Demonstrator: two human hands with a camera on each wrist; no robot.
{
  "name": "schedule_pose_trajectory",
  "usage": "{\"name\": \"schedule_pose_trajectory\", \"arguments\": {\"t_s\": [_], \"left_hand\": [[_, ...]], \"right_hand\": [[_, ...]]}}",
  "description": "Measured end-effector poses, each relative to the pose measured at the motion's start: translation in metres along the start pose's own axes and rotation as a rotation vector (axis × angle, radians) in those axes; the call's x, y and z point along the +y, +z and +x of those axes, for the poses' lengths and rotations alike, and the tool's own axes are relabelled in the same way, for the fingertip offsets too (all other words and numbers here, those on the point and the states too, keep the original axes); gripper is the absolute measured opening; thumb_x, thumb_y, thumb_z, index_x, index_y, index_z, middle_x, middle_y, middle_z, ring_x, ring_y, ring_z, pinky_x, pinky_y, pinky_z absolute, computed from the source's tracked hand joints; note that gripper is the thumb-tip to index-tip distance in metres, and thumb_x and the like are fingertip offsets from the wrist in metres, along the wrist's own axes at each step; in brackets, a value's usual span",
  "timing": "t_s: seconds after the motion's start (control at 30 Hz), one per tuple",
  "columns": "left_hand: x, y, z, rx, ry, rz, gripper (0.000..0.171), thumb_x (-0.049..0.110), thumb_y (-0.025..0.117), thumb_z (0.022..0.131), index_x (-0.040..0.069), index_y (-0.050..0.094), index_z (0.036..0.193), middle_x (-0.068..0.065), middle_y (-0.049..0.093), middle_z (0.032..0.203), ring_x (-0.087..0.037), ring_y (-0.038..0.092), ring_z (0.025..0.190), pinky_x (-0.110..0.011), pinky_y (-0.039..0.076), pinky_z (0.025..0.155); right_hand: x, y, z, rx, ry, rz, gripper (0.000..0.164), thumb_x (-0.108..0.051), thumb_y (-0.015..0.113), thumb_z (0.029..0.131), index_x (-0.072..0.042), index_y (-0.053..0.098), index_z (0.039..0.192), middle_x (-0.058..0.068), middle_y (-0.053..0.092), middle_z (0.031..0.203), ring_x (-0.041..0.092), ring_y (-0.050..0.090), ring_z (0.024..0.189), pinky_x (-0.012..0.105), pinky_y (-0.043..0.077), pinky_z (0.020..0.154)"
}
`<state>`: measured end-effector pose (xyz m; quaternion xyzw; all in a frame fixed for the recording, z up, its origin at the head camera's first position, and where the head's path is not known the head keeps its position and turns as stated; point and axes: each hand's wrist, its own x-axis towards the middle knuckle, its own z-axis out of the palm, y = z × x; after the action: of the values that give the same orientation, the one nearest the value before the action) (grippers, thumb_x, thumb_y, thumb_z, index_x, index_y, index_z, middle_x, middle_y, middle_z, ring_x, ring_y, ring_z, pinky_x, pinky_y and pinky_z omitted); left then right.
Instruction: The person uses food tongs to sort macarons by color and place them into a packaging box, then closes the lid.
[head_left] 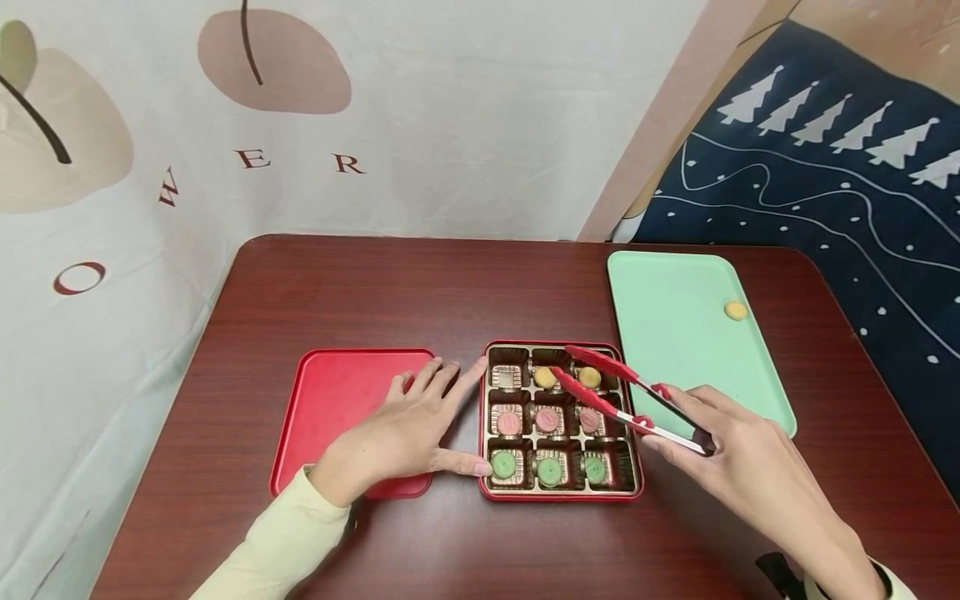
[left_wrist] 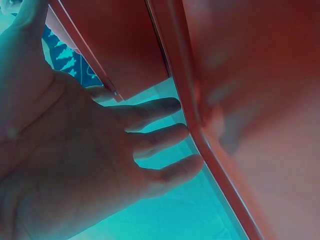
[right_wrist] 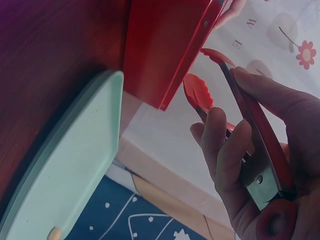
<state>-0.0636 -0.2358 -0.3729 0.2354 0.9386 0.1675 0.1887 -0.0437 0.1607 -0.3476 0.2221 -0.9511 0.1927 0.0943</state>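
A red box [head_left: 562, 498] with a gold divided insert stands on the table. Its front row holds green discs [head_left: 550, 472], its middle row pink discs [head_left: 547, 419]. Yellow discs [head_left: 589, 377] lie in the back middle and back right compartments; the back left one holds none. My left hand [head_left: 397, 437] has its fingers spread, with thumb and index fingertip at the box's left wall. In my right hand [head_left: 757, 462] I grip red-tipped tongs [right_wrist: 260, 140]. Their tips are apart over the back row, with nothing visible between them, one close to the middle yellow disc.
Left of the box lies a red lid [head_left: 330, 408], partly under my left hand. A mint-green tray [head_left: 675, 317] is at the back right, with one yellow disc [head_left: 736, 311] near its right edge. A pale printed cloth [head_left: 480, 125] hangs behind the table [head_left: 420, 292].
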Motion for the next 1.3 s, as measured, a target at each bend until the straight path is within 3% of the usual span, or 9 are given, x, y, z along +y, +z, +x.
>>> {"name": "schedule_pose_trajectory", "arguments": {"t_s": [0.43,0.67,0.83,1.03,1.3], "left_hand": [[0.000,0.000,0.000,-0.014,-0.004,0.007,0.129,0.082,0.073,0.086,0.018,0.008,0.177,-0.028,0.034,0.170,-0.051,0.026,0.158,-0.072,0.025,0.119],[-0.001,0.002,0.001,-0.008,0.001,0.028,0.130,0.082,0.073,0.086,0.019,0.006,0.178,-0.027,0.033,0.171,-0.051,0.027,0.158,-0.072,0.026,0.118],[-0.002,0.004,0.000,0.011,0.011,0.015,0.129,0.080,0.075,0.086,0.019,0.007,0.178,-0.026,0.034,0.170,-0.052,0.027,0.157,-0.073,0.027,0.117],[-0.002,0.005,-0.001,0.013,0.012,0.001,0.129,0.079,0.076,0.086,0.020,0.006,0.178,-0.026,0.033,0.171,-0.052,0.026,0.158,-0.073,0.026,0.117],[-0.003,0.005,0.000,0.008,0.007,-0.003,0.130,0.080,0.075,0.086,0.020,0.006,0.178,-0.027,0.034,0.170,-0.051,0.026,0.158,-0.073,0.025,0.118]], "right_hand": [[0.028,-0.009,-0.004,0.071,0.037,-0.034,0.063,-0.021,0.100,0.075,-0.005,0.078,0.132,0.004,0.073,0.108,0.006,0.049,0.064,0.025,0.037,0.050],[0.050,-0.012,-0.008,0.094,0.101,-0.069,0.062,-0.021,0.100,0.074,-0.001,0.078,0.128,0.007,0.073,0.104,0.013,0.051,0.066,0.033,0.040,0.052],[0.065,-0.015,-0.011,0.082,0.153,-0.083,0.065,-0.024,0.099,0.077,0.006,0.075,0.130,0.015,0.071,0.106,0.025,0.056,0.070,0.036,0.041,0.053],[0.080,-0.016,-0.012,0.077,0.202,-0.088,0.069,-0.026,0.098,0.080,0.009,0.073,0.133,0.013,0.069,0.101,0.020,0.049,0.065,0.034,0.036,0.051],[0.100,-0.019,-0.011,0.041,0.311,-0.089,0.073,-0.029,0.095,0.085,0.015,0.067,0.136,0.027,0.069,0.116,0.030,0.058,0.073,0.035,0.040,0.053]]}}
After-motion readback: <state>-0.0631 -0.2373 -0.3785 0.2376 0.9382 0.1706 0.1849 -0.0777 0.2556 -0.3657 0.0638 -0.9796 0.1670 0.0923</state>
